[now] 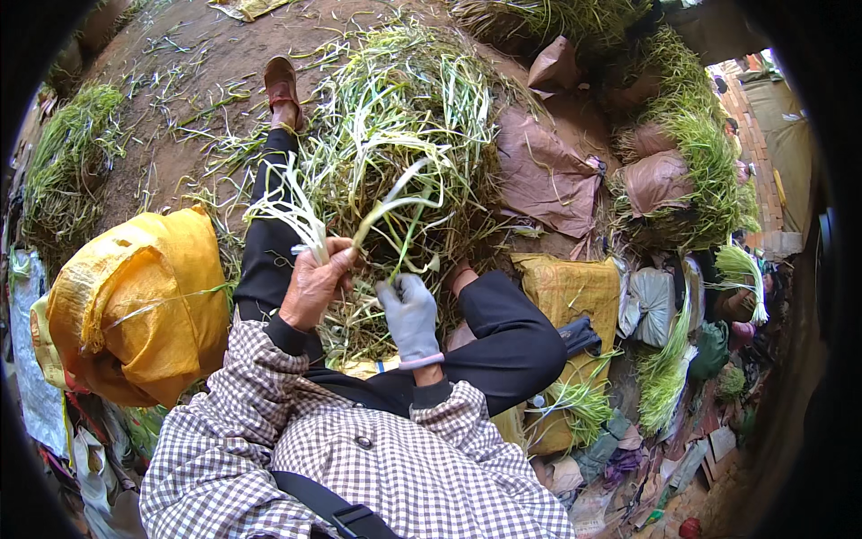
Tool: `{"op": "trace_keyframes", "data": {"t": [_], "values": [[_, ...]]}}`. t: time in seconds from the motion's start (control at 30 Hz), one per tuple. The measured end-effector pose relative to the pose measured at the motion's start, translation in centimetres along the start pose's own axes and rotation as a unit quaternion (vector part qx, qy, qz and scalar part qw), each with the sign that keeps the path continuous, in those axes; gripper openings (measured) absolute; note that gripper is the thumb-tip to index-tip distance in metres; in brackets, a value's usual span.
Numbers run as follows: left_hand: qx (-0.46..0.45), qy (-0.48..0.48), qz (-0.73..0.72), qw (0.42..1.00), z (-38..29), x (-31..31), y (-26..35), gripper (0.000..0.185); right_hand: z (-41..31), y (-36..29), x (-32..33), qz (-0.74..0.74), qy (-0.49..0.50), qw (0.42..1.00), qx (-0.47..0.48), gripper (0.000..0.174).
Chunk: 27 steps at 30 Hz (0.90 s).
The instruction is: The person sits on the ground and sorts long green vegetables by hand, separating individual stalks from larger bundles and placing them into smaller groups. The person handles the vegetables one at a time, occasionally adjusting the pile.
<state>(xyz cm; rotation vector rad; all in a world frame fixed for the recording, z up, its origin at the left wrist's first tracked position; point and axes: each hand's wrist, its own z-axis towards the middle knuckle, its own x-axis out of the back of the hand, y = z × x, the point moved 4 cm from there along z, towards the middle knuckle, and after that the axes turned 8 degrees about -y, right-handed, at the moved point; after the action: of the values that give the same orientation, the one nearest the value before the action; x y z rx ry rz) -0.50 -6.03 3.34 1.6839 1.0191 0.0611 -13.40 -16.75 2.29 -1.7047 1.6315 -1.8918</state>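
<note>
My left hand (pixel 316 281), bare, grips a small bunch of pale, leafy stalks (pixel 302 219) whose white ends fan upward and to the left. A thicker yellow-green stalk (pixel 385 210) rises from beside its thumb and bends to the right. My right hand (pixel 409 320) wears a grey glove with a pink cuff. Its fingertips pinch a thin green stalk (pixel 405 250), just right of my left hand. Directly beyond both hands lies a big heap of tangled green and whitish stalks (pixel 411 101), between my outstretched legs.
A full orange woven sack (pixel 155 296) stands at my left. To the right lie a brown plastic sheet (pixel 549 168), a flat yellow sack (pixel 569 283) and trimmed bundles (pixel 663 384). More green stalks are piled at far left (pixel 71 162) and far right (pixel 700 148). Loose leaves litter the earth floor (pixel 161 50).
</note>
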Motion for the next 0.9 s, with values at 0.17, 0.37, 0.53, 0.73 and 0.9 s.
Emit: {"op": "trace_keyframes", "data": {"t": [0.17, 0.37, 0.53, 0.73, 0.9], "values": [[0.009, -0.012, 0.009, 1.0, 0.2, 1.0, 1.4, 0.023, -4.5, 5.1, -1.6, -0.24, -0.374, 0.886, -0.136, 0.04], [0.044, -0.095, -0.058, 0.993, -0.4, -1.0, 0.2, 0.028, 0.1, -3.1, 3.4, 0.31, -0.078, 0.948, 0.004, 0.024], [-0.004, -0.066, -0.073, 0.995, -0.7, -2.3, 0.0, 0.023, 1.6, -3.3, 2.5, 0.319, -0.035, 0.947, -0.003, 0.019], [0.037, -0.052, -0.032, 0.997, -0.8, -2.6, 0.7, 0.029, 0.6, -2.3, 2.0, 0.294, -0.003, 0.955, -0.018, 0.015], [0.063, -0.104, 0.107, 0.987, -0.7, -1.8, 1.5, 0.031, 0.3, -3.7, 2.7, 0.257, -0.021, 0.964, 0.06, 0.014]]}}
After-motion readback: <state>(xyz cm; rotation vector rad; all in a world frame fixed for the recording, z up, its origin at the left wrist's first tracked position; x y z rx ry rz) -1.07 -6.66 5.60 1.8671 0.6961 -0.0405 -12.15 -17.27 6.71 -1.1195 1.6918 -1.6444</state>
